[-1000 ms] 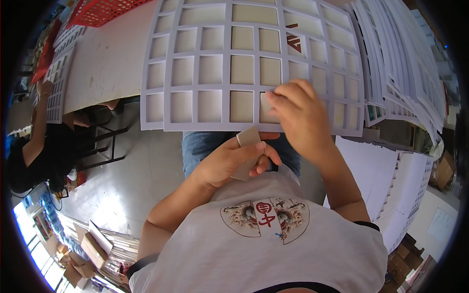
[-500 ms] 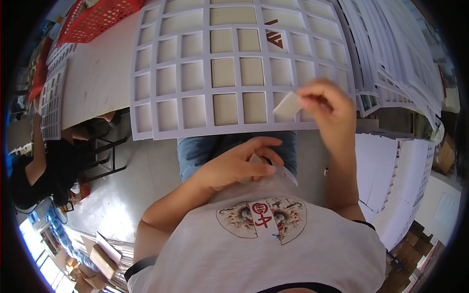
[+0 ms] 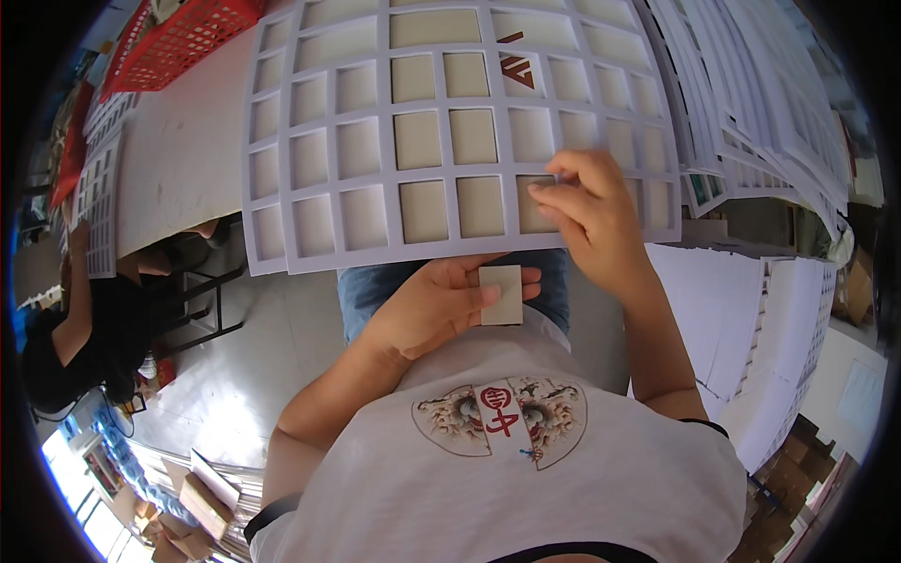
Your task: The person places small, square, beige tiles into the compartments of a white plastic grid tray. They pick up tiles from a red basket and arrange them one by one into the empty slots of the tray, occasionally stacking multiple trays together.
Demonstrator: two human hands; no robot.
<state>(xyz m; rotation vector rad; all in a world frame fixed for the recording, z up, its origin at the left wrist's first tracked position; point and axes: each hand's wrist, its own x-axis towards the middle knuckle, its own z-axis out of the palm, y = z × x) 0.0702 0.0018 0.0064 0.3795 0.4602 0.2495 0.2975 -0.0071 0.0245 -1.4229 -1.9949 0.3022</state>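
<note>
A white grid panel with rows of square openings lies before me, its near edge above my lap. Beige square pieces fill several openings in the middle columns. Below that edge, my left hand is closed on a beige square card, thumb on its face and fingers behind. My right hand is over the near row, thumb and index finger bent and a little apart. Its fingertips are at an opening where another beige square shows, partly covered by the hand. Nothing is visible between those fingers.
A red perforated basket stands at the far left of the table. White grid panels are stacked at the right, and more white sheets lie lower right. Another person sits at the left.
The beige square in my right hand has gone down into a near-row opening, and the fingers have come off it. My left hand has brought a beige card into clear view.
</note>
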